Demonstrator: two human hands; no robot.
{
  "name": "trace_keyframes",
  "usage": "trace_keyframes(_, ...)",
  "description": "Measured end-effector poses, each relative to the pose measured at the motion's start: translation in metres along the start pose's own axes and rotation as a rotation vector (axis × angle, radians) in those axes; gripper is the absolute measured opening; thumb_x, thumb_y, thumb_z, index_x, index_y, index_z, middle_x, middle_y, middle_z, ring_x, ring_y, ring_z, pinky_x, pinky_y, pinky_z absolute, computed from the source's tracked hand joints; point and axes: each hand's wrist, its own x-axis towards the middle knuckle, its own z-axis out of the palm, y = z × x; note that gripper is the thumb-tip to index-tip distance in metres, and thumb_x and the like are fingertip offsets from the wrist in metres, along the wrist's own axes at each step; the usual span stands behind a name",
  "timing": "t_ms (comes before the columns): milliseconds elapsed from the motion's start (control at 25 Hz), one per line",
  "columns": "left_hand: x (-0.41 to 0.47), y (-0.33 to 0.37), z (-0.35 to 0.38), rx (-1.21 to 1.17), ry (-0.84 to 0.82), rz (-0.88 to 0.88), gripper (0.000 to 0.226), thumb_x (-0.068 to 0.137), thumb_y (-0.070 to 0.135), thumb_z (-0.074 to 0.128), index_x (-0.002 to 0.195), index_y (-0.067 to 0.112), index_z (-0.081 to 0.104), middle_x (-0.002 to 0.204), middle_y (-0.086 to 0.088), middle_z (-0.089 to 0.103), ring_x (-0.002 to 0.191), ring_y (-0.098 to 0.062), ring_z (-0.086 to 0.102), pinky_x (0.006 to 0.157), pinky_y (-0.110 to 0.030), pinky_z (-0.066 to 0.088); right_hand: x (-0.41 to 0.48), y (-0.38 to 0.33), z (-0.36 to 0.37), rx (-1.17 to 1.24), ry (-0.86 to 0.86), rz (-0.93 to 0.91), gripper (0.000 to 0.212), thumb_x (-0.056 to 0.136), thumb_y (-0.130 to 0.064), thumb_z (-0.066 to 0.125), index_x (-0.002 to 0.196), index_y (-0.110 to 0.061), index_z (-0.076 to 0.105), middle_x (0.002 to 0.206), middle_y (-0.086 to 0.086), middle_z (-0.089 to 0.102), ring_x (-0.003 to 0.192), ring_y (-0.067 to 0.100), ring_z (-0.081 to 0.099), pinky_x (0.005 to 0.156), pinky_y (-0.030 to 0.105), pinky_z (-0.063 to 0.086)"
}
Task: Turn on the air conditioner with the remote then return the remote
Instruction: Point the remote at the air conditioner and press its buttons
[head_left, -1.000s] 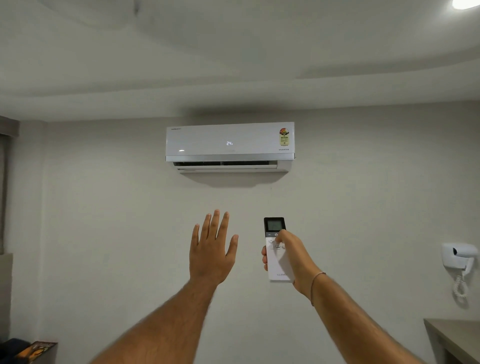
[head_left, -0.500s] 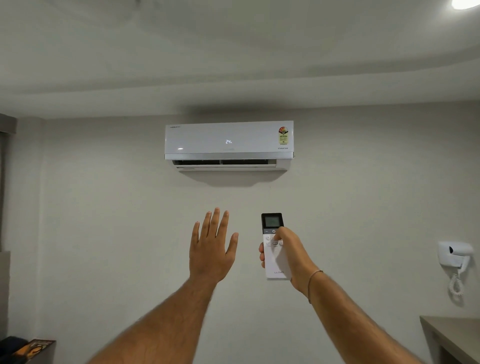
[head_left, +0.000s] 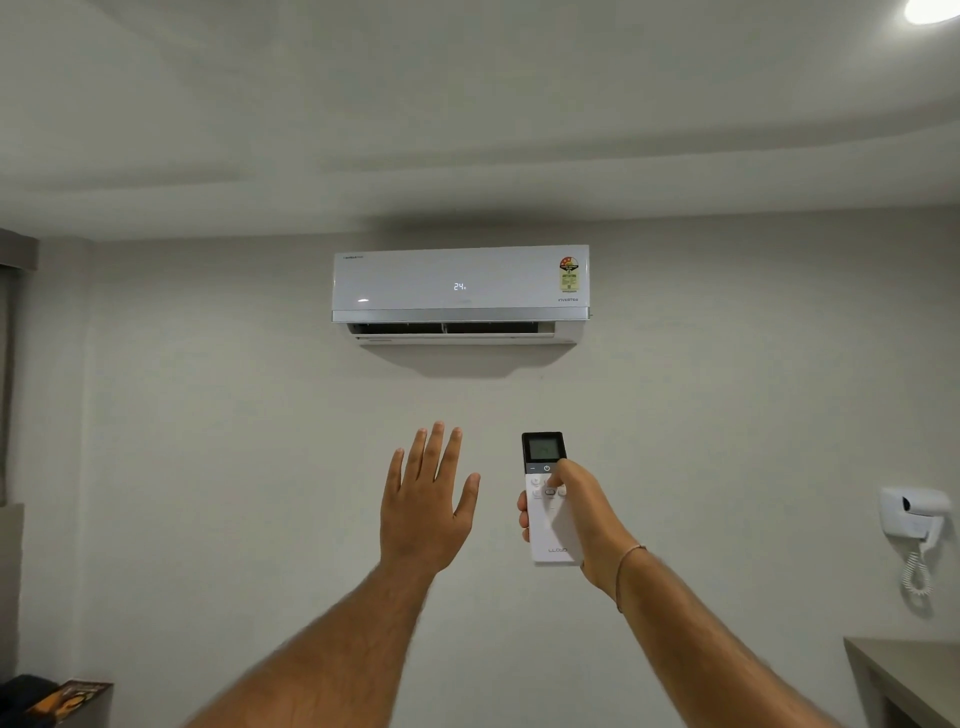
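Observation:
A white wall-mounted air conditioner (head_left: 460, 291) hangs high on the wall, its display reading 24 and its lower flap open. Below it my right hand (head_left: 582, 519) grips a white remote (head_left: 545, 525) with a dark screen at the top, pointed up at the unit; my thumb rests on the buttons just under the screen. My left hand (head_left: 426, 504) is raised beside it, palm toward the wall, fingers spread and holding nothing.
A white wall-mounted hair dryer (head_left: 915, 514) with a coiled cord hangs at the right. Under it is the corner of a grey counter (head_left: 904, 670). At the bottom left stands a small dark table (head_left: 78, 696) with a printed item on it.
My thumb has shifted slightly up the remote toward the screen. Both hands stay raised in nearly the same place; the view has drifted a little.

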Motion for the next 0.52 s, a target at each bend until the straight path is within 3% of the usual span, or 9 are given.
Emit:
trace_keyframes(360,-0.0004,0.0059,0.0025,-0.015,0.002,0.017,0.069,0.107,0.06,0.022,0.168,0.028,0.019,0.176,-0.001,0.02,0.162,-0.022,0.015,0.13,-0.05,0.017,0.0028,0.0027,-0.0028,-0.006,0.025,0.016,0.03,0.089,-0.016,0.049,0.112,-0.004,0.063,0.08,0.018,0.074,0.059,0.029,0.069,0.059,0.034,0.061)
trace_keyframes(520,0.0006,0.0086,0.004,-0.022,0.004,0.003,0.069,0.106,0.06,0.023,0.168,0.028,0.019,0.176,-0.001,0.02,0.162,-0.022,0.015,0.13,-0.05,0.017,0.0068,0.0044,-0.0032,-0.032,0.043,0.002,0.049,0.09,-0.017,0.052,0.133,0.005,0.061,0.081,0.019,0.076,0.06,0.03,0.071,0.061,0.036,0.062)
